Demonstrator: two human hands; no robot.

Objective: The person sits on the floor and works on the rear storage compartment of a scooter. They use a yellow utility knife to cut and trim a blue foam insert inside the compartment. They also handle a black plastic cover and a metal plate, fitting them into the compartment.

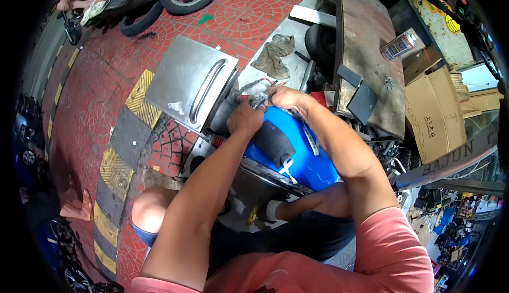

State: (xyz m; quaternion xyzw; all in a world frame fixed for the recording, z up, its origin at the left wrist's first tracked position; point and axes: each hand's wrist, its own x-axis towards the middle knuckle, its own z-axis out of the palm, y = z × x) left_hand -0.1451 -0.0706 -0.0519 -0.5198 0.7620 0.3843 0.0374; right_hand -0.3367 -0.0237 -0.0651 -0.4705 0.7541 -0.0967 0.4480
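Pink shirt [286, 274]; glossy blue/dk-gry casing [300, 158]

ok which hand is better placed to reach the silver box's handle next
Probably the left hand: it is nearer the handle of the silver box, with the right hand farther to the right. Both are at a small silvery piece, so the left may need freeing.

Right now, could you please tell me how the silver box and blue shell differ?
The silver box has a flat face; the blue shell is curved. The silver box carries a bar handle; the blue shell bears a black patch. Both have a sheen.
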